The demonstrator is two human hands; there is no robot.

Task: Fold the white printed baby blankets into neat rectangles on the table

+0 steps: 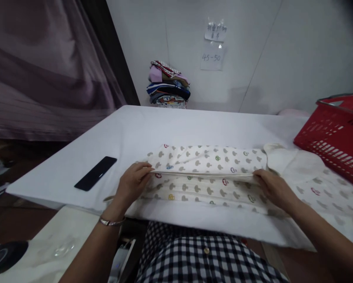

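Note:
A white cloth garment (205,159) with a print of small grey and coloured mushrooms lies across the table in front of me. My left hand (135,181) pinches a long pale edge of it near its left end. At the other end of that edge, my right hand (272,186) grips the cloth, so the strip between my hands is pulled straight. A plain white part and more printed fabric (326,192) spread beyond my right hand. The fingertips are partly hidden by the cloth.
A black phone (96,173) lies left on the white table (152,122). The red basket (338,135) stands at the right. Folded clothes (169,86) are stacked behind the far edge, below a handwritten note (211,58) on the wall. A purple curtain (46,67) hangs at left.

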